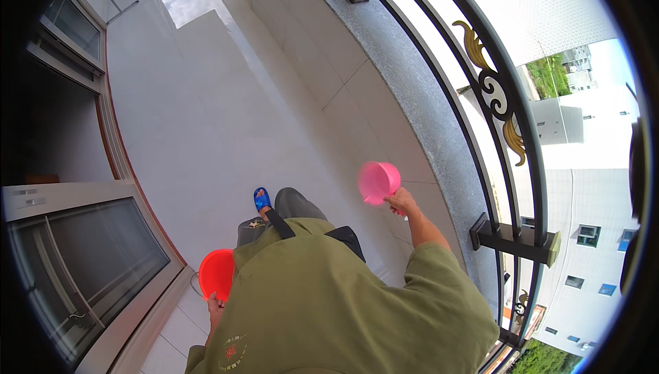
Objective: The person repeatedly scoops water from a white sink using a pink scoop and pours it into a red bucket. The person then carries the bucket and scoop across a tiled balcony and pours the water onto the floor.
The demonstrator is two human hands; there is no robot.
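My right hand [400, 202] is closed round the handle of a pink plastic dipper [379, 182], held out beside the balcony's tiled low wall. The dipper's open mouth is tilted, and any contents cannot be made out. On the other side of my body, my left hand [216, 304] grips the near rim of a red plastic bucket [215, 273] with a wire handle. Part of the bucket is hidden behind my green shirt, and its inside bottom is not clearly seen. A blue slipper [262, 198] on one foot shows between the two.
Pale, glossy floor [206, 116] stretches ahead, reflecting sky. A tiled wall with a grey stone ledge [412, 96] and black metal railing [507, 80] borders the right. Sliding glass doors [103, 261] with a raised sill line the left.
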